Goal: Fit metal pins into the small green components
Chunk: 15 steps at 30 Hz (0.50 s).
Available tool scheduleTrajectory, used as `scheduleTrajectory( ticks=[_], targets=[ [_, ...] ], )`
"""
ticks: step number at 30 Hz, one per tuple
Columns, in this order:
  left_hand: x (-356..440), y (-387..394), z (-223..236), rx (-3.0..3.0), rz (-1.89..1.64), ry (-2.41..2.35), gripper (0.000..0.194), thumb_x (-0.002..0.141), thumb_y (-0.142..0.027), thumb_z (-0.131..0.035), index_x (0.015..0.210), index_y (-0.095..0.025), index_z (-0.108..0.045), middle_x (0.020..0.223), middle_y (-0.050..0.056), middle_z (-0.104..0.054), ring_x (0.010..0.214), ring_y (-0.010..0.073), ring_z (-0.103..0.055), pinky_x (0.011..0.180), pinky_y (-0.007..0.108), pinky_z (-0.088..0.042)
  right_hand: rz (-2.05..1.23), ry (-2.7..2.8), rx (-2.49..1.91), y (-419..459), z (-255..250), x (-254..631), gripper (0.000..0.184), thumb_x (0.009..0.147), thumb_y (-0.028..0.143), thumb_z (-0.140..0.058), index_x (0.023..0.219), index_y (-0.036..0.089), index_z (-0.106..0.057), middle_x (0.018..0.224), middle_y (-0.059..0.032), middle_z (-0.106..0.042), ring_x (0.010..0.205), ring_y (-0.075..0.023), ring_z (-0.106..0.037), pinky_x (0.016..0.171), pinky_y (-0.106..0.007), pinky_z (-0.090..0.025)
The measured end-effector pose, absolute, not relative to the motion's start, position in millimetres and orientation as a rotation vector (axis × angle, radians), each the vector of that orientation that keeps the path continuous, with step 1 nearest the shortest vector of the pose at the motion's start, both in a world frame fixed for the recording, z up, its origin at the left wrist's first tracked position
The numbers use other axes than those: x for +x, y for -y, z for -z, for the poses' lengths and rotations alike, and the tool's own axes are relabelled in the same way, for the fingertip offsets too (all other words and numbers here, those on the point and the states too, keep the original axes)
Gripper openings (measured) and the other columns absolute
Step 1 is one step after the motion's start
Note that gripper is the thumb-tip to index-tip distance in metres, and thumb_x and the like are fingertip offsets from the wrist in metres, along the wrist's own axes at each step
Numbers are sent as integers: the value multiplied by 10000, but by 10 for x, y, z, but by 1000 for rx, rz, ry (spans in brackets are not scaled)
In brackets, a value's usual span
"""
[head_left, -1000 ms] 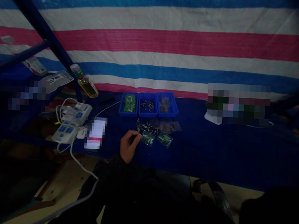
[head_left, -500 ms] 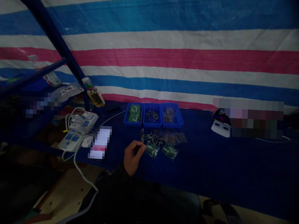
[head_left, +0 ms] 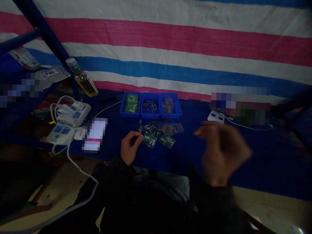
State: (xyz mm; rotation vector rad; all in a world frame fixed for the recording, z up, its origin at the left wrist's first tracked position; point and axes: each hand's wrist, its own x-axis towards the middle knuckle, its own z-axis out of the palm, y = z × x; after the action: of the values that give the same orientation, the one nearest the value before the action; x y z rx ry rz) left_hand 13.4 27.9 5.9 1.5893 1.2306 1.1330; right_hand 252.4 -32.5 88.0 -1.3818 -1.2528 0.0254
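My left hand [head_left: 130, 148] rests on the blue table with thumb and index finger pinched together. Their tips are at the left edge of a small green-printed clear packet [head_left: 150, 140]; whether they grip it or some small piece is not clear. A second green-printed packet [head_left: 167, 141] lies just right of it. Loose slim metal pieces [head_left: 148, 127] are heaped behind the packets, beside clear packets [head_left: 171, 127] with brownish contents. Over the table on the right, my right hand [head_left: 222, 152] is raised and smeared by motion, its fingers curled; its contents cannot be made out.
Three joined blue bins hold green packets [head_left: 132, 103], metal pieces [head_left: 150, 105] and clear packets [head_left: 168, 105]. At left are a phone [head_left: 95, 134], power strips [head_left: 62, 133] with cables and a bottle [head_left: 86, 82]. A white device [head_left: 215, 116] stands back right, before a striped sheet [head_left: 160, 37].
My right hand has come into view over the right of the table. The view has tilted down and shifted right; my left hand stays at the green packet.
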Motion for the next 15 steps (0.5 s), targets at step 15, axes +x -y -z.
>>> scheduleTrajectory(
  ticks=[15],
  targets=[
    [138, -299, -24, 1606, -1156, -1189, 126, 939, -304, -647, 904, -191, -689, 905, 31, -677, 876, 191, -629, 822, 286, -472, -115, 1866, -1671, 83, -25, 1957, 286, 920, 431, -704, 1155, 266, -705, 1232, -80, -655, 1139, -319, -487, 930, -470, -369]
  ],
)
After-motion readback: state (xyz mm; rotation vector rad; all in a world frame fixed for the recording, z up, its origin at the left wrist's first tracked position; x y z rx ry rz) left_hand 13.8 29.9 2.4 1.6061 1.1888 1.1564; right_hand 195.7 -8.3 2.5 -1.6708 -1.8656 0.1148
